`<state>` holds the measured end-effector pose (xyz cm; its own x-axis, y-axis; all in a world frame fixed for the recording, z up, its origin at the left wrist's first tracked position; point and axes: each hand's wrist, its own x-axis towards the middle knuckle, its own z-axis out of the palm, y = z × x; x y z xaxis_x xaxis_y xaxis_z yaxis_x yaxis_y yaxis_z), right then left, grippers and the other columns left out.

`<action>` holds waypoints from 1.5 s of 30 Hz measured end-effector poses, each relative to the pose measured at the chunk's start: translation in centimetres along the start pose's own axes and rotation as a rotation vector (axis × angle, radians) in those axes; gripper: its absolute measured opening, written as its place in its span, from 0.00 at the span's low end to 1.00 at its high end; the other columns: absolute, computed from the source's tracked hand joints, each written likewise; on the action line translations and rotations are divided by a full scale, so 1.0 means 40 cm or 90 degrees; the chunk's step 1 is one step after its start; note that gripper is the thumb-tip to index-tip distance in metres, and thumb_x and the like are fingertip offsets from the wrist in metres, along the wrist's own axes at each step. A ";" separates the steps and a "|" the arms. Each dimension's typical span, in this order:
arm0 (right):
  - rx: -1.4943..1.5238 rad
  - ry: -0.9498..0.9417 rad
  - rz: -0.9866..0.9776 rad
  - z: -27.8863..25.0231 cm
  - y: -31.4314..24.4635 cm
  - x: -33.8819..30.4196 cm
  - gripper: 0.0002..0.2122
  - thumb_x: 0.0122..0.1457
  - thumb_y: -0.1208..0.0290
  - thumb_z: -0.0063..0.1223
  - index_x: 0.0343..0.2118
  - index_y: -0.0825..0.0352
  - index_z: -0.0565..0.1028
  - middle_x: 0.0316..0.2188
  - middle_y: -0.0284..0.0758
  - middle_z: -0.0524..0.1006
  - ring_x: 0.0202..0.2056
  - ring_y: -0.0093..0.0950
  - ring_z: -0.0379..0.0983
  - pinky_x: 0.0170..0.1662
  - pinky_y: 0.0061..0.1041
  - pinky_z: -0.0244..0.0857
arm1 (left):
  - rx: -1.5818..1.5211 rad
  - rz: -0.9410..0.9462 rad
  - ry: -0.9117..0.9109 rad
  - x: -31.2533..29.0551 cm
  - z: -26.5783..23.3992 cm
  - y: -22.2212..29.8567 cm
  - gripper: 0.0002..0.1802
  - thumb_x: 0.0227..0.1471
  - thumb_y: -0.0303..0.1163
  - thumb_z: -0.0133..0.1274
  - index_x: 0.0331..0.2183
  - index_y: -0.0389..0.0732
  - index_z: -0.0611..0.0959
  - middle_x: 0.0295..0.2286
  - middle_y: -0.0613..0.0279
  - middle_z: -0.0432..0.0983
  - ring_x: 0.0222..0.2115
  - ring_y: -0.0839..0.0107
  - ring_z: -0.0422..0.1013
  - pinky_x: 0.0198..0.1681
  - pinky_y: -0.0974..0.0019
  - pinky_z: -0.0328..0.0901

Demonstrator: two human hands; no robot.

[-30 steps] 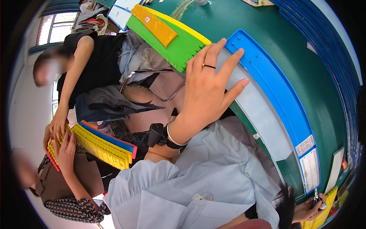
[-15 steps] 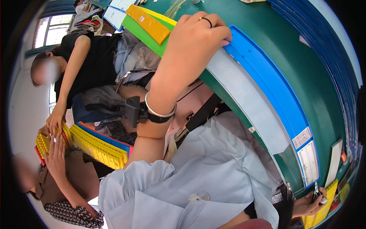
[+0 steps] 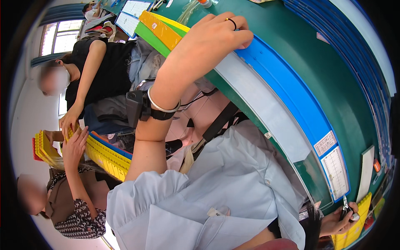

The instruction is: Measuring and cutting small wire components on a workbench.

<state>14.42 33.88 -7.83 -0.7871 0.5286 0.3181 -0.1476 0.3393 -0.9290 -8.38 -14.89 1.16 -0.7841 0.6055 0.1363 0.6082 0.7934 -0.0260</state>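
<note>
A: Starting at the left hand point(image 3: 216, 41), seeing what?
B: Fingers point(image 3: 241, 36) curled over the upper end of the long blue plastic tray point(image 3: 289, 92); can't tell whether pinching or merely resting, with most fingertips hidden.
A: And at the right hand point(image 3: 336, 224)?
B: Wrapped around black-handled pliers point(image 3: 345, 207), with tips at the tray's lower end, by the white printed chart point(image 3: 336, 168). Touching or just short: can't tell.
A: As for the tray, lying where?
B: On the green table point(image 3: 333, 79), spanning hand to hand, alongside a translucent panel point(image 3: 266, 105).
A: Judging the step?
B: Looks like handling the tray at both ends. Probably calls for a steady upper end and careful plier tips.
A: Farther out?
B: Past the left hand, an orange board point(image 3: 160, 30) atop a green one point(image 3: 155, 45).
</note>
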 end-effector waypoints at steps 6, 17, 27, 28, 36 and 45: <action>0.069 0.065 0.117 -0.027 -0.004 0.003 0.09 0.66 0.72 0.50 0.42 0.74 0.70 0.42 0.40 0.76 0.24 0.19 0.60 0.28 0.15 0.54 | -0.011 -0.022 0.021 -0.014 0.001 -0.002 0.06 0.50 0.22 0.57 0.34 0.39 0.79 0.39 0.64 0.76 0.42 0.61 0.73 0.45 0.60 0.68; 0.103 -0.011 0.106 -0.067 -0.011 0.007 0.09 0.67 0.75 0.48 0.44 0.77 0.70 0.44 0.41 0.75 0.38 0.22 0.73 0.40 0.12 0.69 | -0.114 -0.053 0.032 -0.046 0.002 -0.010 0.08 0.52 0.19 0.56 0.37 0.35 0.77 0.37 0.59 0.75 0.38 0.58 0.74 0.42 0.60 0.68; 0.045 -0.001 0.064 -0.008 -0.057 0.014 0.09 0.67 0.75 0.48 0.44 0.75 0.70 0.43 0.39 0.76 0.40 0.22 0.73 0.40 0.12 0.69 | -0.153 -0.048 0.023 -0.071 -0.009 -0.042 0.07 0.55 0.22 0.56 0.37 0.34 0.77 0.38 0.59 0.75 0.39 0.57 0.74 0.43 0.59 0.69; 0.037 -0.003 0.055 -0.008 -0.058 0.014 0.09 0.67 0.75 0.48 0.45 0.75 0.70 0.43 0.39 0.76 0.40 0.22 0.73 0.40 0.12 0.69 | -0.154 -0.048 0.026 -0.072 -0.012 -0.042 0.07 0.55 0.22 0.56 0.37 0.34 0.77 0.38 0.59 0.75 0.39 0.57 0.74 0.43 0.59 0.69; 0.034 -0.005 0.040 -0.008 -0.059 0.009 0.08 0.67 0.76 0.48 0.45 0.74 0.70 0.43 0.39 0.76 0.38 0.22 0.73 0.39 0.12 0.68 | -0.179 -0.073 0.013 -0.083 -0.029 -0.044 0.06 0.55 0.24 0.57 0.36 0.33 0.79 0.38 0.59 0.77 0.39 0.59 0.74 0.44 0.60 0.69; 0.038 -0.003 0.049 -0.014 -0.049 0.012 0.08 0.67 0.75 0.48 0.45 0.75 0.70 0.43 0.39 0.76 0.38 0.22 0.73 0.38 0.12 0.69 | -0.145 -0.042 0.007 -0.076 -0.027 -0.036 0.04 0.54 0.25 0.58 0.34 0.39 0.79 0.39 0.61 0.75 0.42 0.59 0.72 0.45 0.60 0.67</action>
<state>14.66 33.91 -5.74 -0.8006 0.5470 0.2446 -0.1215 0.2515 -0.9602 -6.72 -17.94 1.85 -0.8223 0.5513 0.1408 0.5690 0.7959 0.2067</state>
